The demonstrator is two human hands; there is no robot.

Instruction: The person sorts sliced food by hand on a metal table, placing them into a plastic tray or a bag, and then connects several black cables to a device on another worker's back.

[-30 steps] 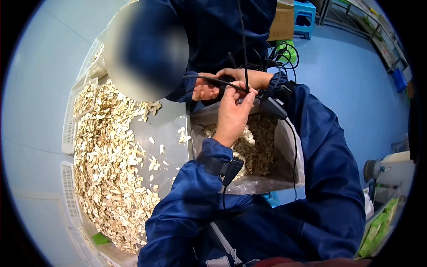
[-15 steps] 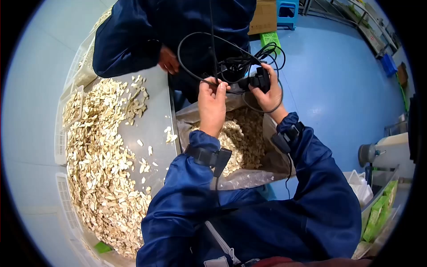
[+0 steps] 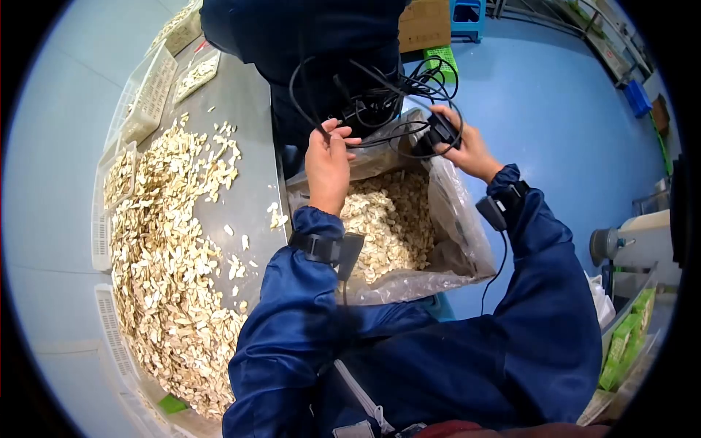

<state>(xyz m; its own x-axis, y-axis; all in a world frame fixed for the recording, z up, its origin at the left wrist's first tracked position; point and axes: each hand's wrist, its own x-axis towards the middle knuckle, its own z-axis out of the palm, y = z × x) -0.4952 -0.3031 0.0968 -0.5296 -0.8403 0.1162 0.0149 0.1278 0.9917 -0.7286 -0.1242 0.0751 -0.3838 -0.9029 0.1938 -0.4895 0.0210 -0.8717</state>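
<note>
Hands apart: left hand [image 3: 328, 164] pinching black cable [image 3: 380, 137]; right hand [image 3: 467, 146] clamped on small black device [image 3: 441, 131].

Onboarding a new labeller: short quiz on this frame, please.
1. True or false: the left hand pinches a black cable.
2. The right hand holds: A a knife, B a small black unit on the cable, C a spoon?
3. What fills the clear bag under both hands?
Key: 1 true; 2 B; 3 pale dried slices.
</note>
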